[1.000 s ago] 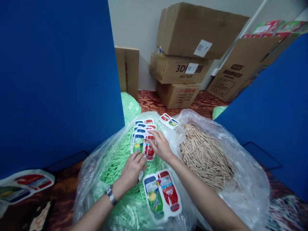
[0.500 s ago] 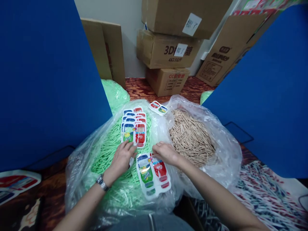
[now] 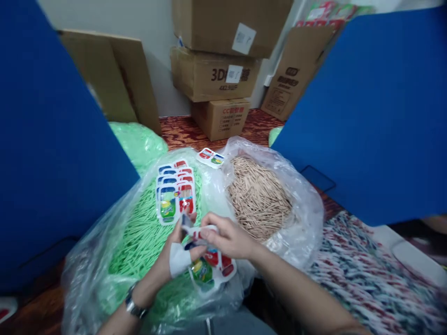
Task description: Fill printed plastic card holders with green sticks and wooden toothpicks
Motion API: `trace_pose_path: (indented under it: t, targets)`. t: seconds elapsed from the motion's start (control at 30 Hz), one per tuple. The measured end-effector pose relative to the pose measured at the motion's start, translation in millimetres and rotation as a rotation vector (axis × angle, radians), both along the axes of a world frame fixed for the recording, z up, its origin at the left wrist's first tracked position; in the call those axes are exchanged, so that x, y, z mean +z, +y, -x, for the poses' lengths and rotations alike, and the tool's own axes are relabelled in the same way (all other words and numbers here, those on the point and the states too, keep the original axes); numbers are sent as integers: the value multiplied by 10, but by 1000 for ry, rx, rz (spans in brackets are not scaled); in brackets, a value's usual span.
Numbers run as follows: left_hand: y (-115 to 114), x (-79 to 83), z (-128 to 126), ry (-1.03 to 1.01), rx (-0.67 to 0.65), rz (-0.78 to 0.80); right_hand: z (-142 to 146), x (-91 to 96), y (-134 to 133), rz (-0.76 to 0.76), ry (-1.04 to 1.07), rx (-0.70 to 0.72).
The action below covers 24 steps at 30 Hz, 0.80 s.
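Broadly, two tall blue panels stand to either side, the left panel (image 3: 52, 163) and the right panel (image 3: 377, 121). Between them, a clear plastic bag (image 3: 84, 279) lies open around a mass of thin bright-green sticks (image 3: 139, 242); just beside it, a second clear bag (image 3: 309, 223) holds thin tan sticks (image 3: 260, 197). Three brown cardboard boxes (image 3: 195, 74) are stacked behind, on a red-and-dark patterned surface (image 3: 178, 132). At the lower right is a blurred heap of red, white and dark-blue strands (image 3: 377, 279).

Both hands meet over the near edge of the green sticks. The left hand (image 3: 174, 238) is half curled, a white piece (image 3: 179, 260) across its palm, thumb and fingers bent towards the other hand. The right hand (image 3: 228, 236) is nearly closed, its fingertips pinching a small white-edged, red-printed piece (image 3: 199, 231) between the two; blur hides whether the left also grips it, or whether it belongs to a pouch below.

Directly under the hands lies a white-edged, bottle-printed pouch (image 3: 204, 277). Overlapping pouches (image 3: 167, 204) of the same kind rest on the green sticks just beyond, and a single printed pouch (image 3: 210, 158) lies farther back between the bags. A silver metal watch (image 3: 134, 302) circles the left wrist.
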<state>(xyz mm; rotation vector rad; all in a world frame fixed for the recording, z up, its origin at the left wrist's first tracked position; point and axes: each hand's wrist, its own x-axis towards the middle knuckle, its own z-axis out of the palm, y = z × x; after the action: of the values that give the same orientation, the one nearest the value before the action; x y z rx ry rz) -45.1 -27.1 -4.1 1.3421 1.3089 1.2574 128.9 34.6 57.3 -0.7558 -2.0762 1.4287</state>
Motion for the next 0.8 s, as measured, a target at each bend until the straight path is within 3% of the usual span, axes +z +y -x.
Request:
trace_pose_path:
  t: [0.07,0.13,0.2,0.27,0.4,0.53,0.63,0.7,0.8]
  targets:
    - [18,9,-2,-107,-130,125,19,-72,-70,138,152,19]
    - [32,-4,12,-112,-203,262,4,-159,-91,202,209,-76]
    - [46,-36,18,-92,-187,330,-36,-221,-93,121,163,-222]
    - [59,-69,0,-59,-172,333,-76,-250,-102,-78,97,-334]
    - [95,-77,-92,24,-189,272,-134,-255,-153,-382,22,-349]
    - [138,-23,-176,37,-113,289,-328,-242,-125,-429,40,-173]
    - [145,-12,-194,-12,-69,348,-671,-285,24,-342,33,-231]
    - [134,-16,-194,-45,-5,368,-938,-366,139,-362,-135,-406]
    - [115,-9,-201,-70,63,378,-1258,-525,216,-360,-482,-299]
